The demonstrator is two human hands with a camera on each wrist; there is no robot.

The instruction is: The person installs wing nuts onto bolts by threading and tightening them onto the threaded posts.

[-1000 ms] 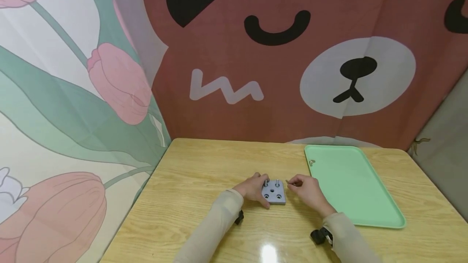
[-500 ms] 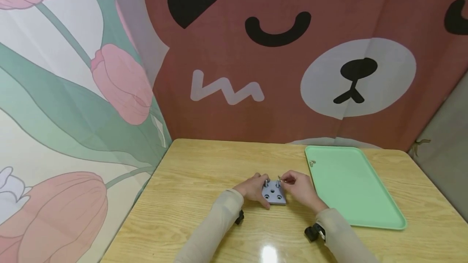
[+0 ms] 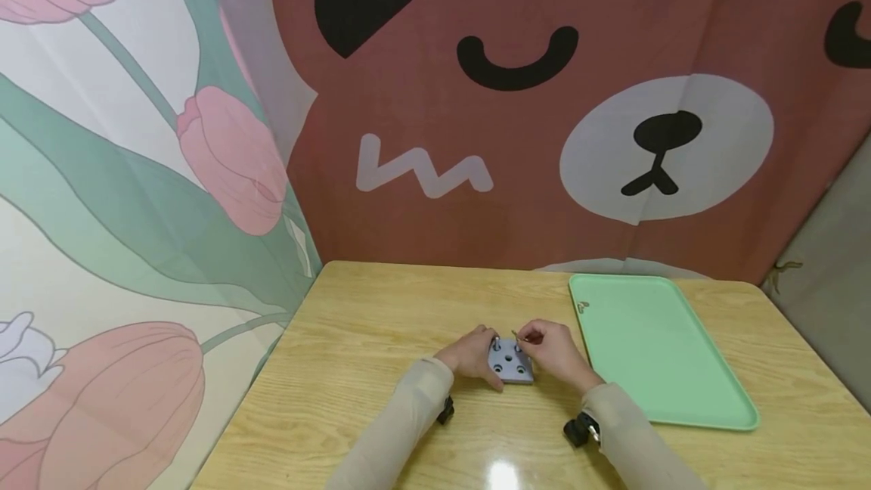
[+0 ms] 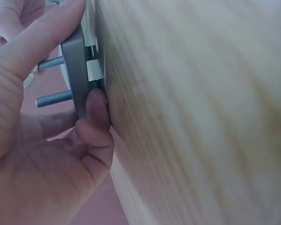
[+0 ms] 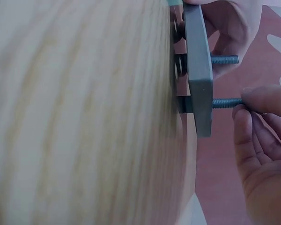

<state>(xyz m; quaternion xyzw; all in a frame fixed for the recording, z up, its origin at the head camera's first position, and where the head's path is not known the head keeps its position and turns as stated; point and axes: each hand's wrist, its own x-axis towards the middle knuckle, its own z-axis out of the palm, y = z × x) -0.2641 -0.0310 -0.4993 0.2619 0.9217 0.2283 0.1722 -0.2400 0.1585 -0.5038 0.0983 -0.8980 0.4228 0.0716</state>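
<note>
My left hand (image 3: 469,358) grips the left side of a grey metal plate (image 3: 510,375), thumb at the near edge and fingers at the far edge. Two threaded bolts stand up through the plate's far holes; the left bolt (image 4: 54,98) is bare. Below the plate, the bolts' lower ends show against the table in both wrist views. My right hand (image 3: 554,350) pinches a small brass-coloured piece (image 4: 31,77), like a wing nut, at the tip of the right bolt (image 5: 227,102). Fingers mostly hide this piece in the right wrist view.
A green tray (image 3: 663,354) lies on the wooden table (image 3: 381,308) to the right. Another small brass-coloured piece (image 3: 582,307) sits at its far left edge. A curtain with a bear print (image 3: 517,233) hangs behind the table.
My right hand has moved left with the small brass-coloured piece, from beside the plate to the right bolt's tip. My left hand keeps its hold on the plate.
</note>
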